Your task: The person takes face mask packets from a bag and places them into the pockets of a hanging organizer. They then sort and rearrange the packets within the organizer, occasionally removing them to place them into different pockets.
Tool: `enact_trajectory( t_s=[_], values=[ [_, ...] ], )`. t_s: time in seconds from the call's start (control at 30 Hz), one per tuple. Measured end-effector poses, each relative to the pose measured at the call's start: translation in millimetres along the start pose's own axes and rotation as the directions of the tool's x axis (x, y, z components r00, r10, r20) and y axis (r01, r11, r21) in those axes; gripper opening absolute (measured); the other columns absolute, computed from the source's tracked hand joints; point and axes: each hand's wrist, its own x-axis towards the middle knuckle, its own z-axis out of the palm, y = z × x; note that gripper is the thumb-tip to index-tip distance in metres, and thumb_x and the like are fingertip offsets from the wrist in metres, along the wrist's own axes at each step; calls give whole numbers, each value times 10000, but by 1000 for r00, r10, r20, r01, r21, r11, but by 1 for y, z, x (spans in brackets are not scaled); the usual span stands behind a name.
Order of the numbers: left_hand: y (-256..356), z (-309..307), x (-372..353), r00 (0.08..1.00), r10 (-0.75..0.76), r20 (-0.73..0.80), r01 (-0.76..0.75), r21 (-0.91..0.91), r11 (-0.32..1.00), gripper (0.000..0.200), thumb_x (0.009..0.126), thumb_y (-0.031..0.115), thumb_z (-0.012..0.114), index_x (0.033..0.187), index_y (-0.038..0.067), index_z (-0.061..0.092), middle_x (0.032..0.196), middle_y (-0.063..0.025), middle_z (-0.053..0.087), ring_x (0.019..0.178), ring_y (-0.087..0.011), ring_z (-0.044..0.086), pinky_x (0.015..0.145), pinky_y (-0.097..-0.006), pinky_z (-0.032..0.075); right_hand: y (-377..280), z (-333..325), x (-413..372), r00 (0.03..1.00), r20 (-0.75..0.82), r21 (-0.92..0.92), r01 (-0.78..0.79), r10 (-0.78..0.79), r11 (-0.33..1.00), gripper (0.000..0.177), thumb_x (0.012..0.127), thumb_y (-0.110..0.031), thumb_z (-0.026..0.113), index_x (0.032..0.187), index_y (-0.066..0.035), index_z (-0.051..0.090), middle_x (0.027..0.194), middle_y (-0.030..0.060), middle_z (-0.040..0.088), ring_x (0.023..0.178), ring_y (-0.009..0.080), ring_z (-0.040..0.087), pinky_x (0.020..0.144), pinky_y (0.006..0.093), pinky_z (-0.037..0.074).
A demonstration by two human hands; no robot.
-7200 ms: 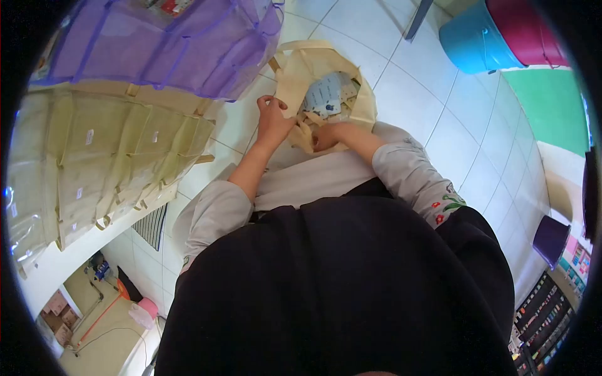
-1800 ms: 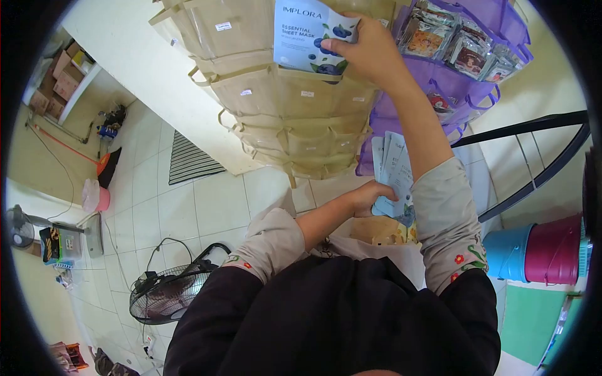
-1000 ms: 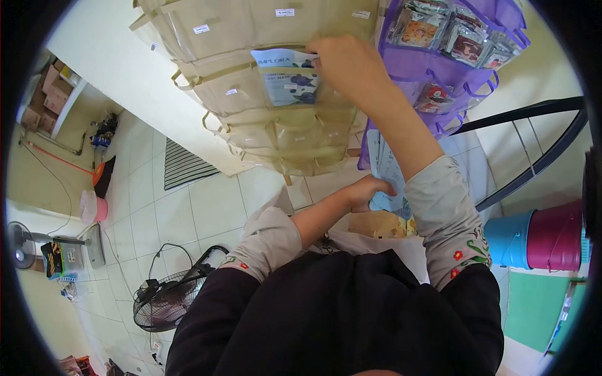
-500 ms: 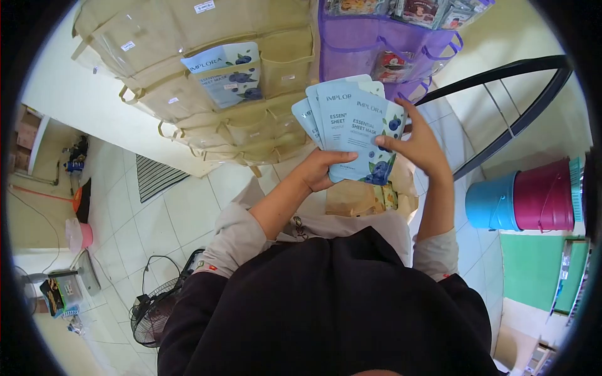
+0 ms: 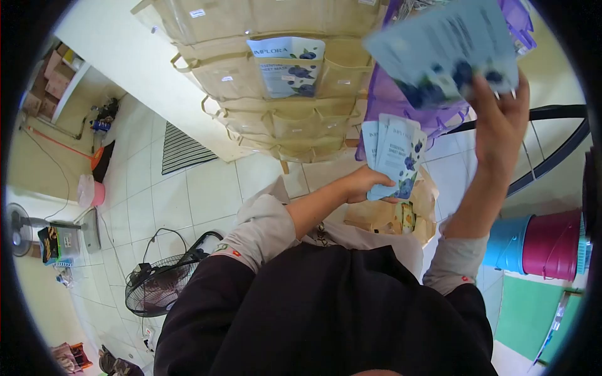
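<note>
Aloft, sheet mask (image 5: 442, 47) between right fingers (image 5: 481, 94)

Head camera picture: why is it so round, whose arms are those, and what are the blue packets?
The camera sits on a person's head and looks down, so you see their own dark top and two arms. Its lens bends everything into a circle. The left hand holds a fan of pale blue sheet-mask packets with blueberry pictures. The right hand holds up one more blue packet, which looks blurred. Ahead hangs a beige cloth pocket organiser, with a matching packet tucked in one pocket, and beside it a purple pocket organiser. Below is a white tiled floor with a black floor fan and a blue bucket.
</note>
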Motion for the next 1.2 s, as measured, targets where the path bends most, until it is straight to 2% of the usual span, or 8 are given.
enact_trajectory(
  t_s=[0.1,0.23,0.33,0.63,0.87,0.97,1.07,1.2],
  values=[
    [-7,-6,6,1000,-28,4,28,42,999,511,800,-83,497,1297,-14,398,1241,-188,509,1118,-342,533,891,-502,504,8,77,20,974,126,-32,192,-186,981,407,844,-67,635,1201,-29,444,965,130,642,840,212,645,723,302,518],
    [-9,-5,8,999,-35,1,35,72,997,509,799,-84,505,1292,-9,400,1238,-175,515,1114,-332,536,877,-484,514,54,153,50,937,121,298,279,-326,913,380,748,26,658,1070,6,456,870,144,610,802,169,623,722,316,490],
    [-9,-2,5,999,-49,-7,49,75,996,503,801,-79,518,1286,-7,407,1230,-172,523,1101,-328,545,872,-468,520,48,150,51,938,291,-310,279,-189,909,361,744,-5,673,1044,15,474,885,157,622,844,226,633,738,332,489],
    [-5,-5,6,996,-58,-63,67,143,987,481,799,-81,547,1260,-15,428,1188,-168,554,1069,-321,570,873,-439,519,47,158,47,840,505,-319,397,-200,861,374,737,-44,665,1055,-12,471,921,240,603,899,405,591,758,422,462],
    [-12,-9,18,998,-62,2,62,81,995,460,799,-81,551,1242,-21,442,1177,-175,559,1063,-324,574,874,-448,516,65,155,38,840,541,-369,188,46,910,317,747,-32,649,1017,5,488,954,234,592,923,372,590,774,394,458],
    [-12,-8,19,996,-83,-12,83,69,994,474,794,-86,553,1250,-19,441,1185,-172,559,1066,-322,573,883,-446,511,71,156,36,802,587,-463,448,-115,765,267,858,-162,609,1094,-52,551,877,156,646,761,267,642,683,324,501],
    [-12,-6,17,999,-48,-16,49,49,998,482,788,-89,560,1252,-24,446,1190,-165,563,1069,-316,573,895,-441,505,42,154,31,774,534,-456,604,-342,653,190,845,-186,578,980,-59,620,851,170,637,761,321,619,675,378,482],
    [-7,-3,15,999,-21,-45,26,103,994,472,788,-91,556,1246,-25,459,1190,-159,568,1070,-302,576,902,-424,501,68,158,38,688,673,-468,679,-270,566,161,826,-114,543,929,-58,653,850,163,649,777,342,618,700,417,484]
  ],
)
